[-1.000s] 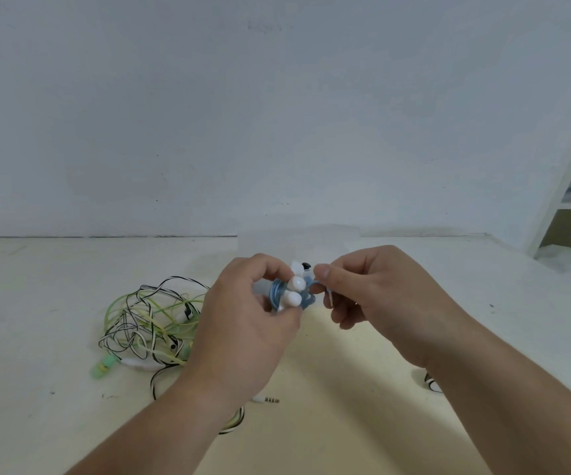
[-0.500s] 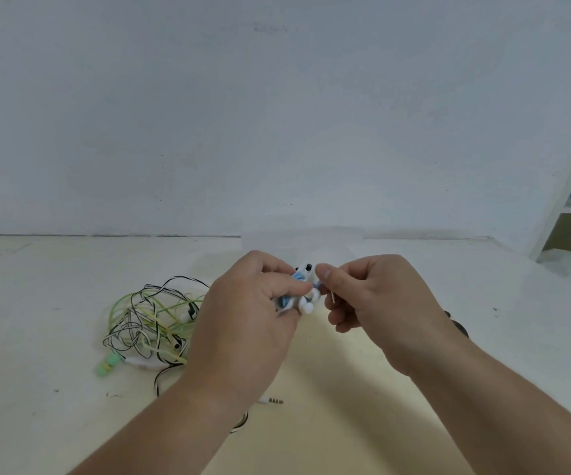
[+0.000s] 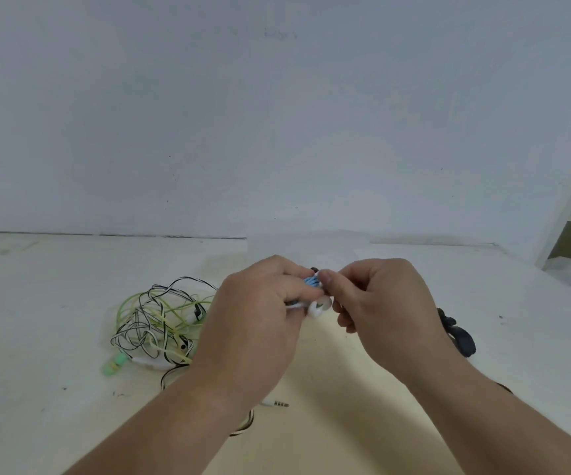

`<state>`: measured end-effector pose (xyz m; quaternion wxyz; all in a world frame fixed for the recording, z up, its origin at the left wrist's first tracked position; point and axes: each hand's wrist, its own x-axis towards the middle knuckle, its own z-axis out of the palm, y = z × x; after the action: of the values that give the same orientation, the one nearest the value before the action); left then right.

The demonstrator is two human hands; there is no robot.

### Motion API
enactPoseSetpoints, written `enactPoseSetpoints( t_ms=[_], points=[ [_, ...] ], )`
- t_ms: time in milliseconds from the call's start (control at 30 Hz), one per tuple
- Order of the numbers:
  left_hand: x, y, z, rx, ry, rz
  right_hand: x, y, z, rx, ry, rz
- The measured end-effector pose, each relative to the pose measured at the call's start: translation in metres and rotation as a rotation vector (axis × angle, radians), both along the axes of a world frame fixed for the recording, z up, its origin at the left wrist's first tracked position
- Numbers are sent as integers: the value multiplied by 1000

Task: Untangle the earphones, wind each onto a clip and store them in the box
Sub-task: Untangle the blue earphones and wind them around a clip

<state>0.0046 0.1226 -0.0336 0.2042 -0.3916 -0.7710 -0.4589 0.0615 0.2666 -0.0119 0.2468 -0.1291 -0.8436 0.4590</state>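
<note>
Left hand: the left hand point(image 3: 260, 317) is raised over the table, back toward me, fingers curled round the blue clip point(image 3: 311, 281) and gripping it from the left.
Right hand: the right hand point(image 3: 387, 313) meets it from the other side. Thumb and forefinger pinch at the clip's right edge and the other fingers are curled under. Whether a strand of cable lies in that pinch too, I cannot tell.
Blue clip: held in the air between the two hands, mostly hidden by the fingers, with only a patch of blue showing.
White earphones: the white earphones point(image 3: 320, 306) are at the clip. Two white buds poke out just below it, between the hands, and a short white strand runs back under the left fingers.
Tangle: a tangle of cables point(image 3: 159, 320), green ones and black-and-white ones knotted together, lies on the table to the left of the left wrist. A green plug end point(image 3: 114, 365) sticks out at its lower left.
Jack plug: a metal jack plug point(image 3: 277, 403) lies on the table just beside the left forearm.
Dark object: a dark object point(image 3: 459, 337) rests on the table behind the right wrist, partly hidden; what it is I cannot tell.
Table: the pale table point(image 3: 37, 303) runs back to a plain white wall point(image 3: 277, 114).
Box: a faint clear-sided shape point(image 3: 270, 244) stands at the wall behind the hands, too pale to make out for certain.
</note>
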Motion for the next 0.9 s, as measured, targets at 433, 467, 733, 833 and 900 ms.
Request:
enactPoseSetpoints(
  t_ms=[433,467,733,833,900],
  points=[
    [4,4,-1,89,-34,240,6,-9,-1,357,35,165],
    [5,4,0,88,-42,236,6,-9,-2,335,57,157],
    [5,4,1,82,-35,196,12,-12,5,240,171,87],
    [5,6,-1,49,-10,154,14,-15,6,345,165,107],
    [4,6,-3,47,1,152,16,-16,7,389,161,125]
  ],
)
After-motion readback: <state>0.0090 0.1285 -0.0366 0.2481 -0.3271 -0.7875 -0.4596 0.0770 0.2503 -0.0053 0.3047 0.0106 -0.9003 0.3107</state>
